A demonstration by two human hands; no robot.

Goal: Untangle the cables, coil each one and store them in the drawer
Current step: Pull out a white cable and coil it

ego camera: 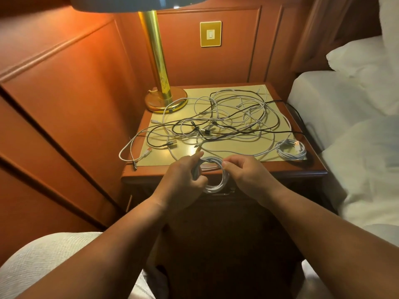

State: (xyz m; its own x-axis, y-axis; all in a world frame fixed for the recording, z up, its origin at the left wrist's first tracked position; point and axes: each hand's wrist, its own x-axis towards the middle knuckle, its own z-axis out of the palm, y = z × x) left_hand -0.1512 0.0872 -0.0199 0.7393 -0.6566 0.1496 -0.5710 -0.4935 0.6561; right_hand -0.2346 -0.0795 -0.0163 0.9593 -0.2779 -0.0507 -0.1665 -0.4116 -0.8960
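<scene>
White cable (213,175) loops hang in a coil between the two hands at the front edge of the nightstand (237,170), seen from the head camera looking down. The left hand (183,180) grips one side of the coil with curled fingers, its forefinger stretched forward, while the right hand (248,175) pinches the other side between thumb and fingertips. A free tail of this cable runs back up onto the yellow mat (216,147), so the winding looks nearly done but not finished. One finished coil (291,149), also white, lies near the right front corner of the mat. Behind the hands, the tangle (226,117) of white and black cables spreads across most of the mat, reaching the base of the brass lamp (165,100) and spilling over the left edge of the nightstand. By my judgement the task is in its early part: one cable coiled, a second in hand, several more to separate. The drawer (224,192) sits just behind the held coil, apparently closed, and nothing appears stored yet.
</scene>
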